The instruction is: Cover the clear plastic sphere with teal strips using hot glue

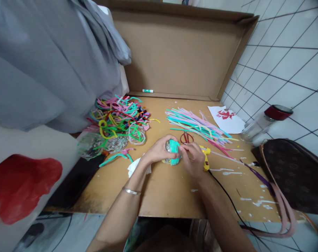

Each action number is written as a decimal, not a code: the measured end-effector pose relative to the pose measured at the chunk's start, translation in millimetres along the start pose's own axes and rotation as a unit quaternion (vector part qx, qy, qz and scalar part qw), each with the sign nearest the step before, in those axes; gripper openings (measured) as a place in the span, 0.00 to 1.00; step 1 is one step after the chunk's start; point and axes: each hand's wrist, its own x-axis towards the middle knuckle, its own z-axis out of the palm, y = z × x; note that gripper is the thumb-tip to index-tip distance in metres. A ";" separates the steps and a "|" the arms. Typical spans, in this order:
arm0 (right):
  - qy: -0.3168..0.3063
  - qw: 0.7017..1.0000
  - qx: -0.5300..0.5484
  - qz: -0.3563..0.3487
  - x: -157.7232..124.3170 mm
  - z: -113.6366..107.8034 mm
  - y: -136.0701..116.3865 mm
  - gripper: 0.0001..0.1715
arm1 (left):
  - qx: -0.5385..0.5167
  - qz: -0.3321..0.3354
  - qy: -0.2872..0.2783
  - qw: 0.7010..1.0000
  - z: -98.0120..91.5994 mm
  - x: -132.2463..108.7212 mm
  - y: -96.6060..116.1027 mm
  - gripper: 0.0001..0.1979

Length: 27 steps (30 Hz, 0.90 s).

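Note:
My left hand wraps around a small clear round container just above the table. Teal pipe cleaners lie side by side in a band over part of its surface. From the right, my right hand meets the container's edge, thumb and fingertips pinched together at the teal band; whatever sits between them is too small to make out. Close behind my right hand are red-handled scissors. A yellow hot glue gun lies right beside it. Under my left wrist is a piece of white paper.
A pile of bent, colourful pipe cleaners and clear round containers fill the left. Straight pipe cleaners lie at back right. A glass bottle, a brown bag and the glue gun's black cord are at right.

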 end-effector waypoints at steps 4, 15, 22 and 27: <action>0.069 0.995 -0.069 0.036 5.0 -8.7 5.9 0.12 | -0.013 -0.033 0.010 0.999 -3.0 0.5 -3.4 0.25; -0.204 0.810 -0.496 0.238 -3.7 -30.5 24.4 0.31 | -0.024 -0.060 0.025 0.998 -5.8 1.4 2.7 0.27; -0.223 0.789 -0.478 0.314 -1.1 -33.1 24.8 0.33 | -0.042 -0.029 0.026 0.998 -4.2 1.6 -3.4 0.25; -0.259 0.778 -0.434 0.373 5.5 -37.2 22.4 0.30 | -0.073 -0.022 0.023 0.997 -4.6 1.1 -3.7 0.24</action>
